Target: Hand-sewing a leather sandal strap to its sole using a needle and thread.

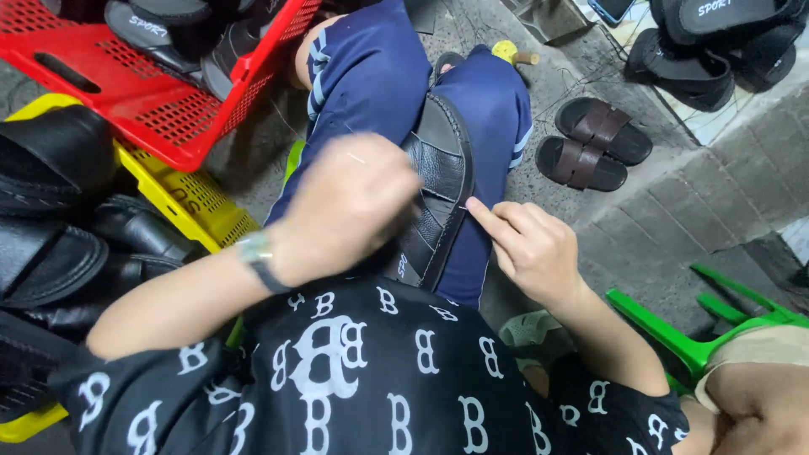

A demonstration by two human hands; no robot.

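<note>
At the far left, a red perforated crate leans over a yellow crate, both loaded with black sandals, stacked close beside the person so that pairs lie within arm's reach. Right of them, the left hand is closed into a loose fist over the near edge of the black leather sandal; a thin pale sliver, perhaps a needle or thread, shows at its knuckles, but what the curled fingers pinch is hidden, so I cannot tell. A watch sits on that wrist. The sandal lies lengthwise in the lap, braced between the thighs of the blue trousers, sole edge turned up, which seems to steady it so both hands stay free. On its right edge the right hand presses fingertip and thumb together against the rim, apparently nipping something fine at the seam. Farther right, a brown pair of sandals rests on the concrete floor, set apart from the black stock, and a green plastic stool stands near the right corner.
</note>
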